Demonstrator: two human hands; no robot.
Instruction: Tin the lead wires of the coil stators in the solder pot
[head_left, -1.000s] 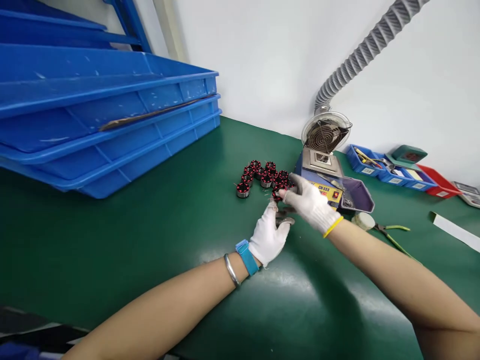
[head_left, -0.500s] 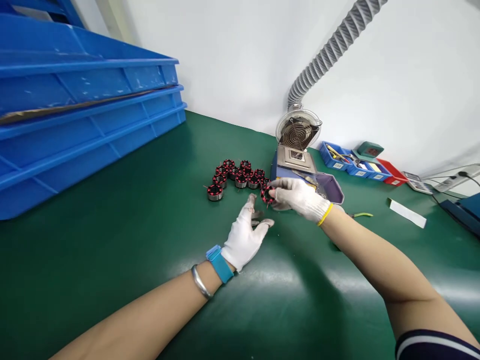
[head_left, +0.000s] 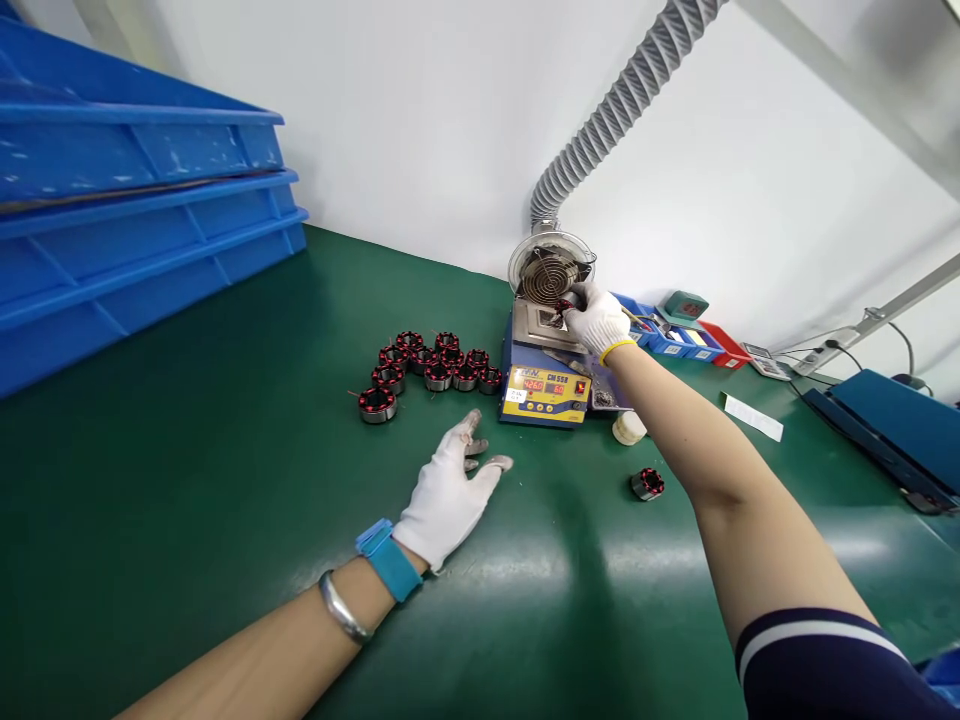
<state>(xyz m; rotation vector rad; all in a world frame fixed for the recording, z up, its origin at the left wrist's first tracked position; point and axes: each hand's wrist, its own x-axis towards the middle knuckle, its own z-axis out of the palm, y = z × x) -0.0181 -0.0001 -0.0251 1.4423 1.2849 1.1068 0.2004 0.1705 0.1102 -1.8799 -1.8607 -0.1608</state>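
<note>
Right hand [head_left: 598,320] pinching one red-wound ring [head_left: 563,308] at yellow-fronted machine [head_left: 545,395], toward back edge of table [head_left: 262,470]. Left hand [head_left: 448,497] spread, holding nothing. Rest set down: ring cluster [head_left: 424,361] left of machine, lone ring [head_left: 647,485] right. Which are finished, can't tell.

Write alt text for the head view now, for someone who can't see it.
The gloved right hand holds a red-and-black coil over a yellow-fronted machine. The left hand, also gloved, is open near more coils on a green table; blue trays are stacked at left.
</note>
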